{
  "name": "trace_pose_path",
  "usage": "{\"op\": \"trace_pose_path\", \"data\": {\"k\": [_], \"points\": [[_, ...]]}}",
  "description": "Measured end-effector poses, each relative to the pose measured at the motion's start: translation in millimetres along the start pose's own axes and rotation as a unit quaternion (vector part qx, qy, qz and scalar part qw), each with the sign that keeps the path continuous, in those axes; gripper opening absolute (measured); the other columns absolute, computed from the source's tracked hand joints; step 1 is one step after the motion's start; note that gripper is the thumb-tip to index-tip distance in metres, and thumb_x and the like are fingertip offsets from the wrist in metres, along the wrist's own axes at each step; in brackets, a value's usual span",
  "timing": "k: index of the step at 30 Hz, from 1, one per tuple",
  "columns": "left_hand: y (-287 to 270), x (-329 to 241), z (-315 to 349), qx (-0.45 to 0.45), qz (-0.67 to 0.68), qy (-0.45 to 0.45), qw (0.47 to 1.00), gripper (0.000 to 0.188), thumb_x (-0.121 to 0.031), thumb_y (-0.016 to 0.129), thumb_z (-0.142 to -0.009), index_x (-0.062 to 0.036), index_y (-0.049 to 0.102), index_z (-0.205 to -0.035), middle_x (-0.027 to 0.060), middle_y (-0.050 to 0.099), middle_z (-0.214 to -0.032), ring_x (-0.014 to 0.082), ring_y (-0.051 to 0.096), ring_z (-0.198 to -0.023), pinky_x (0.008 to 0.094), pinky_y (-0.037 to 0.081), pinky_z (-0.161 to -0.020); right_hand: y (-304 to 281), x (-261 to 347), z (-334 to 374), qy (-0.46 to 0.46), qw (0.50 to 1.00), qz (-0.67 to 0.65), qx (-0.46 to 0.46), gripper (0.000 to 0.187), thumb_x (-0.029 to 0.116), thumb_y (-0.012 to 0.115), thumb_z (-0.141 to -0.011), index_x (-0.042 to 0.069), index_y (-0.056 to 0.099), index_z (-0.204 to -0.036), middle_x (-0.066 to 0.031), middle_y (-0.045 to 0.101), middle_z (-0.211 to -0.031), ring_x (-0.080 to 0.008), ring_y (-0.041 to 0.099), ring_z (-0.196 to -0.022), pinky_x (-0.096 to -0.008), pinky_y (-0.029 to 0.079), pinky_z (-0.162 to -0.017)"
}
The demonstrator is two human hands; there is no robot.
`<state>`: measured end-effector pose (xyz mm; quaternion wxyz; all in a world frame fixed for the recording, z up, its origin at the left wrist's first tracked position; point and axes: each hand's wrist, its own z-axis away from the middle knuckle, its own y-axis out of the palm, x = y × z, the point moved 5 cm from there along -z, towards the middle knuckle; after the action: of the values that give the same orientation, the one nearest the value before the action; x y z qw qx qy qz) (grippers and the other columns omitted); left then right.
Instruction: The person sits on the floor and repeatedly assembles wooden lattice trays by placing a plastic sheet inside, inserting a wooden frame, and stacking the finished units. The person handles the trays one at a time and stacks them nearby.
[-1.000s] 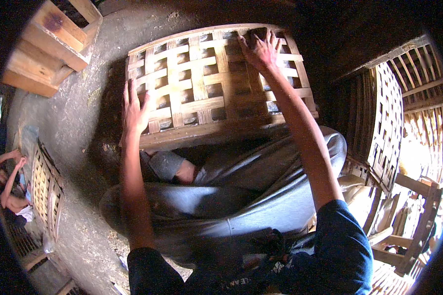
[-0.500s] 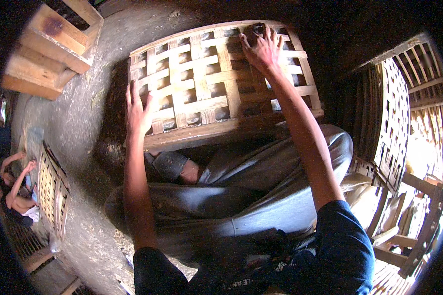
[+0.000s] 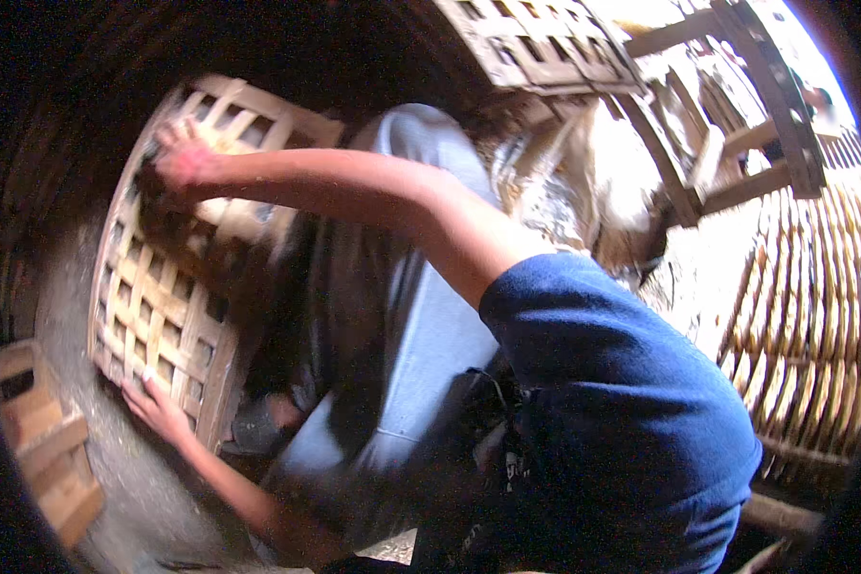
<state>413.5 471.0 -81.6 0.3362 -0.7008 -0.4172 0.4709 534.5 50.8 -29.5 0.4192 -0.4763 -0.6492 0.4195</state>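
Note:
A woven panel of flat, pale bamboo strips (image 3: pixel 145 311) in a wooden frame lies tilted in front of my crossed legs. Beside its lower corner my left hand (image 3: pixel 160 411) rests with fingers stretched out along the frame's edge. My right hand (image 3: pixel 187 161) reaches over to the panel's far edge, fingers spread but smeared by motion. Something dark shows under that hand; whether it is an object or shadow I cannot tell. The shadow of my right arm falls across the middle of the weave.
At the lower left stands a stepped wooden piece (image 3: pixel 53 445) on the grey floor (image 3: pixel 143 507). Another woven panel (image 3: pixel 545 43) leans at the top, near a wooden frame (image 3: pixel 761 105). A slatted bamboo surface (image 3: pixel 804 325) is at the right. A person (image 3: pixel 821 103) is partly visible far right.
My view has swung to the right, so the panel and both hands now appear farther left and turned. Both hands stay at the panel. The person at the far left has left view.

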Motion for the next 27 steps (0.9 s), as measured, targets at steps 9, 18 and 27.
{"op": "trace_pose_path", "data": {"k": [9, 18, 27], "points": [[-2.6, -27.0, -4.4, 0.017, 0.027, -0.068, 0.997, 0.075, -0.054, 0.045, -0.101, -0.0054, 0.03, -0.155, 0.0242, 0.026, -0.159, 0.0399, 0.027, -0.146, 0.0468, 0.025, -0.119, -264.6, -21.2, 243.9, -0.101, 0.969, -0.073, -0.212, 0.068, 0.044, 0.077, -0.07, 0.009, 0.059, -0.126, -0.0187, 0.053, -0.136, -0.036, 0.043, -0.136, -0.0589, 0.024, -0.116], [-5.5, -6.2, -11.1, 0.016, 0.024, -0.018, 0.999, 0.076, -0.053, 0.047, -0.101, 0.0016, 0.034, -0.151, 0.0291, 0.028, -0.156, 0.0415, 0.029, -0.144, 0.046, 0.025, -0.119, -248.2, -196.4, 568.1, 0.45, 0.887, 0.022, -0.102, 0.027, 0.022, 0.077, -0.083, 0.004, 0.065, -0.1, -0.0136, 0.067, -0.085, -0.0301, 0.066, -0.081, -0.0396, 0.051, -0.078], [-30.7, -20.3, -1.2, -0.043, -0.024, -0.042, 0.998, 0.079, -0.057, 0.045, -0.1, 0.0004, 0.031, -0.153, 0.0267, 0.027, -0.158, 0.0395, 0.027, -0.147, 0.0456, 0.023, -0.12, -224.2, -252.7, 688.4, 0.634, 0.766, 0.105, -0.035, 0.035, 0.035, 0.061, -0.09, 0.001, 0.067, -0.085, -0.0209, 0.068, -0.08, -0.0304, 0.067, -0.073, -0.0429, 0.052, -0.072]]}}
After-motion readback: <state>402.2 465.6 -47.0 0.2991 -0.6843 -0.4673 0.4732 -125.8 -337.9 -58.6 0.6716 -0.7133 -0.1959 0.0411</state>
